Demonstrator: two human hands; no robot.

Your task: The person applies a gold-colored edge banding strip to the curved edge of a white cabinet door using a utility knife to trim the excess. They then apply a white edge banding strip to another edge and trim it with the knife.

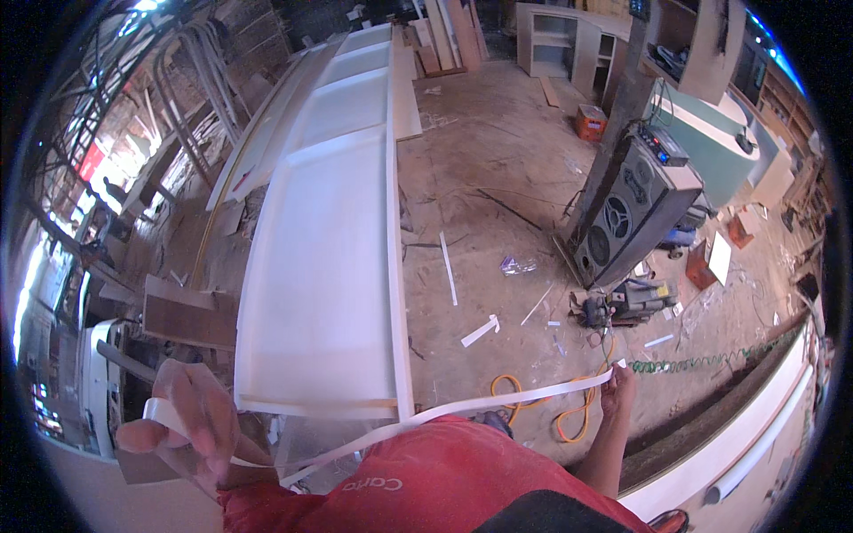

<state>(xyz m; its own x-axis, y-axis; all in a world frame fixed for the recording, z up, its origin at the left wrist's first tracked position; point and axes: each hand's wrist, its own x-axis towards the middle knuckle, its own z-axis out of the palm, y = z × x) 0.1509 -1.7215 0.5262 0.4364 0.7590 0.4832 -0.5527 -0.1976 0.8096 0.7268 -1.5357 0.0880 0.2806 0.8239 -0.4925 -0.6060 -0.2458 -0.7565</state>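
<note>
A long, thin strip of white edge banding [551, 388] runs across in front of my red shirt, from one hand to the other, sagging a little. At the left, my left hand [191, 422] is closed with bent fingers around a curled part of the strip. Off to the right, my right hand [620, 389] pinches its other end. Just ahead lies a long white cabinet frame [324, 284], divided by crosspieces into several shallow compartments. The strip passes close to this frame's near edge; whether they touch I cannot tell.
A tall speaker [626, 213] leans against a post at the right, with a compressor-like machine [626, 302] at its foot. An orange hose [569, 426] and a coiled green hose [702, 362] lie on the floor among white offcuts [481, 330]. A brown board [188, 315] stands left.
</note>
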